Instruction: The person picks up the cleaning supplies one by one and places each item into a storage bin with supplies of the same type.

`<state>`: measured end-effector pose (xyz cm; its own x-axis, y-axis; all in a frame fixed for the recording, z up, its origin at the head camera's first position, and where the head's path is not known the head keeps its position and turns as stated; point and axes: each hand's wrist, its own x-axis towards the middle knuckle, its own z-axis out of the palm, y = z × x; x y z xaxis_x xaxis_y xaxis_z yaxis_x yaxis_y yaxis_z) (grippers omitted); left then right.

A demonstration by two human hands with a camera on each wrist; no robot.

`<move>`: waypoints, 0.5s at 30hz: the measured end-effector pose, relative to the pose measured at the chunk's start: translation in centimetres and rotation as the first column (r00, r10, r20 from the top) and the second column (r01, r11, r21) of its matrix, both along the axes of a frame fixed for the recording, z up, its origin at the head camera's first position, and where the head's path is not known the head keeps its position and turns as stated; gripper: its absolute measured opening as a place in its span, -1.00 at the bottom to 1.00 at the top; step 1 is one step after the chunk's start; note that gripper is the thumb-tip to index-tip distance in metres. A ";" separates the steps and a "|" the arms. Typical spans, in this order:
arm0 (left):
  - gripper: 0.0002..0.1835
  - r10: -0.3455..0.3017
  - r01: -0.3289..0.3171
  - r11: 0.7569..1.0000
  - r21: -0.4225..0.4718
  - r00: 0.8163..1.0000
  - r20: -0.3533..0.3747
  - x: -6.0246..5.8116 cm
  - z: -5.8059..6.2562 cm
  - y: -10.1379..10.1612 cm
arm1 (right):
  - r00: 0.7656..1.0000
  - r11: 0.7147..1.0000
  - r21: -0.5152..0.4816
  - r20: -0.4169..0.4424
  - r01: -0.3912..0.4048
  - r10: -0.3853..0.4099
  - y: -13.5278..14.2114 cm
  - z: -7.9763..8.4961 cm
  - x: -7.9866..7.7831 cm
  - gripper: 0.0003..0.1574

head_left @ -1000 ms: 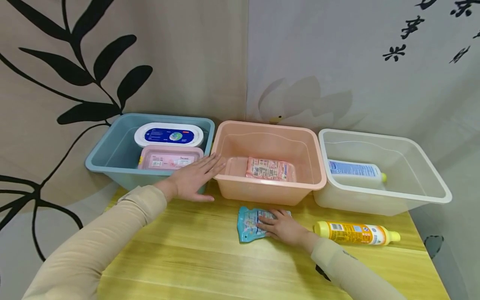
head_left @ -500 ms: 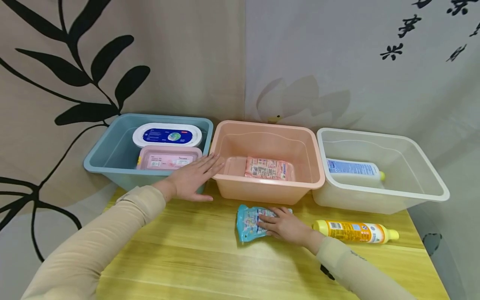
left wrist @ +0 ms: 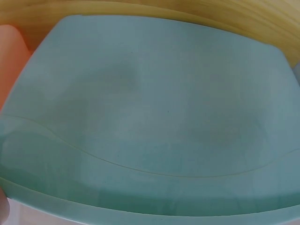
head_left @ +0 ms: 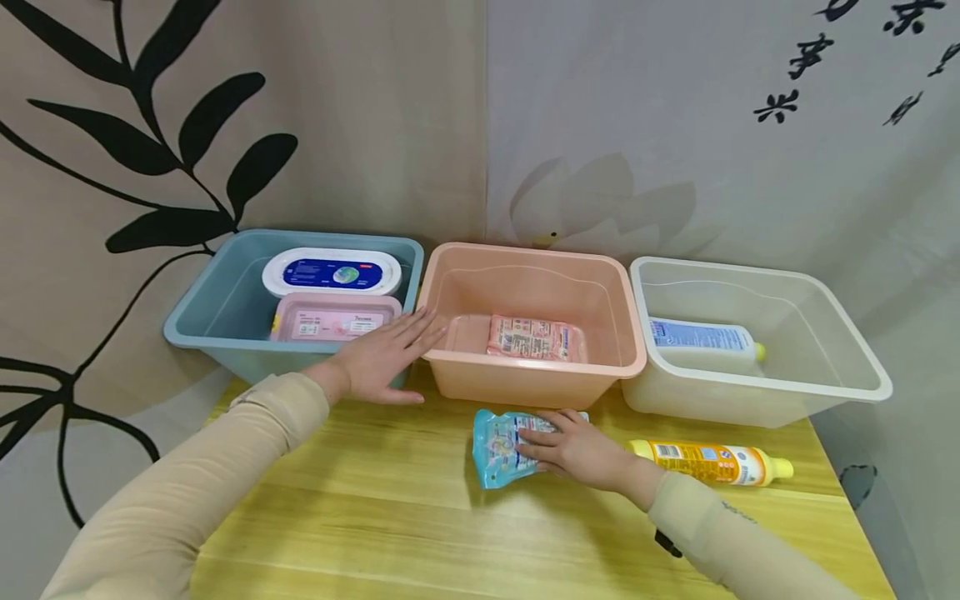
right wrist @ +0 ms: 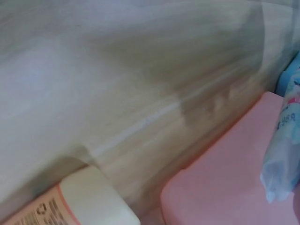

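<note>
My right hand (head_left: 581, 450) grips a light-blue soft wipes pack (head_left: 497, 450) from above, in front of the pink bin (head_left: 525, 379). Seen from the right wrist, the wipes pack (right wrist: 283, 140) stands on edge beside the pink bin's wall, with a bit of finger at the frame's edge. Fingers straight, my left hand (head_left: 382, 358) lies across the corner where the blue bin (head_left: 206, 337) meets the pink one. In the left wrist view the blue bin's side (left wrist: 154, 108) fills most of the frame, and only a fingertip shows at lower left.
A yellow bottle (head_left: 708, 463) lies right of my right hand on the wooden table (head_left: 352, 517). The white bin (head_left: 787, 400) holds a white-and-blue bottle (head_left: 705, 343). A pink pack (head_left: 532, 337) lies in the pink bin. Two lidded tubs (head_left: 333, 271) sit in the blue bin.
The wipes pack has tilted and risen slightly, its shadow more visible under it. My right wrist and forearm have shifted a little to the right. The left hand keeps its place.
</note>
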<state>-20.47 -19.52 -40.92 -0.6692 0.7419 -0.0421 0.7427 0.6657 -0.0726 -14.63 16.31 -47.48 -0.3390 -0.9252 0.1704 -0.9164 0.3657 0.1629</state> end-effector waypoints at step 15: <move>0.08 -0.011 0.011 1.000 0.015 1.000 -0.021 0.0 -0.2 -0.1 | 0.998 0.999 -0.026 -0.044 -0.041 0.040 0.6 3.2 -0.4 -0.49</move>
